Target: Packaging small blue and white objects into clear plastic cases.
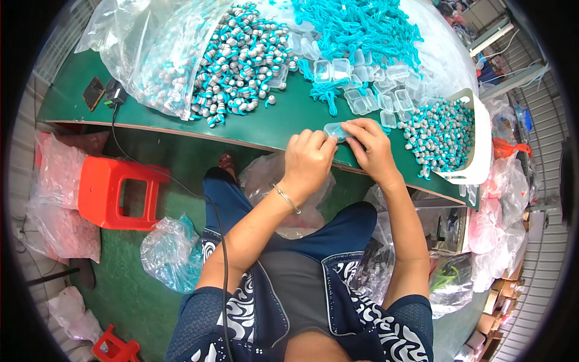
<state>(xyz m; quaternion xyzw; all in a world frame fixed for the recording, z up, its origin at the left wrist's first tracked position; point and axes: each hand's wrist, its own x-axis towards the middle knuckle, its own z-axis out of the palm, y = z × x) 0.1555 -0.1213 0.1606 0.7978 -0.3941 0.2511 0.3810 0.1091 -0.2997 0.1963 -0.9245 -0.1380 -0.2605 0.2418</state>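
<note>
Between my two hands, over the table's front edge, is a small clear plastic box (pixel 335 129) with something teal inside. My left hand (pixel 309 158) pinches its left side, fingers curled. My right hand (pixel 371 148) grips the right side with thumb and fingers. Just beyond lie several small clear boxes (pixel 362 101) beside a large heap of teal cord bundles (pixel 356 30). Right of my hands, small grey-and-teal striped pieces (pixel 437 133) spill from a white plastic basket (pixel 480 142) tipped on its side. A bigger pile of similar grey-and-teal pieces (pixel 244 60) lies to the left.
A large clear bag (pixel 151 54) holds more pieces on the green table (pixel 289 111). A phone (pixel 94 93) and a black adapter (pixel 116 92) lie at the left; its cable runs down across my left arm. A red stool (pixel 99 193) and filled plastic bags (pixel 172 250) stand below.
</note>
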